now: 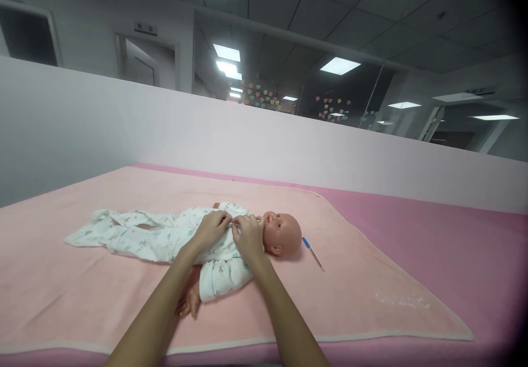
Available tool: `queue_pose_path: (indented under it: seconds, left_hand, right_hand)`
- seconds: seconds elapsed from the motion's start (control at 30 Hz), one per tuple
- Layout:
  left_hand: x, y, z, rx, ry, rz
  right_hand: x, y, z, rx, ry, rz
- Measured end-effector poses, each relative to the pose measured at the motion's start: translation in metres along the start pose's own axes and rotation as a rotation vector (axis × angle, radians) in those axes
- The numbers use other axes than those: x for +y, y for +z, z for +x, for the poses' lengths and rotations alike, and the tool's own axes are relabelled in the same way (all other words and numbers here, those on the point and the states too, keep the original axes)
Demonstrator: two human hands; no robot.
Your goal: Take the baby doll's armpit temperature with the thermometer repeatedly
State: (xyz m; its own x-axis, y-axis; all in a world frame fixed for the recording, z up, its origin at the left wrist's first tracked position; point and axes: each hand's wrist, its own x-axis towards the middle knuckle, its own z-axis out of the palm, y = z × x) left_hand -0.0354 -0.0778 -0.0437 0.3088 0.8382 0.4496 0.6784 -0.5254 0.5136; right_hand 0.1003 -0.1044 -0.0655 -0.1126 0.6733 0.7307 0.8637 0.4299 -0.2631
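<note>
A baby doll (pixel 289 234) lies on its back, its head toward the right. It wears a white printed romper (pixel 142 243) with long sleeves and legs. My left hand (pixel 213 227) rests on the doll's chest, its fingers curled in and pinching the front of the romper. Close beside it, my right hand (pixel 248 234) pinches the romper's front just below the doll's chin. The fingertips of both hands nearly meet, and the bit of cloth between them is mostly hidden. One doll hand sticks out of the near sleeve (pixel 225 280).
A blue-capped pen (pixel 313 254) lies to the right of the doll's head. Under everything spreads a peach blanket (pixel 363 295) over a pink padded surface (pixel 433 235). A white partition (pixel 231 133) rises behind, with windows and ceiling lights beyond.
</note>
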Motion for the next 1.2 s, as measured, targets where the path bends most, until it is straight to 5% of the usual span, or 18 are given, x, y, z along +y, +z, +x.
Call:
queue_pose_path:
  seconds: [0.4, 1.2]
  left_hand:
    - [-0.002, -0.004, -0.003, -0.033, -0.024, -0.172]
    - [-0.004, -0.002, -0.002, -0.027, 0.08, 0.182]
  right_hand:
    - [0.001, 0.006, -0.001, 0.021, 0.011, -0.031]
    - [0.004, 0.001, 0.001, -0.011, 0.089, 0.087]
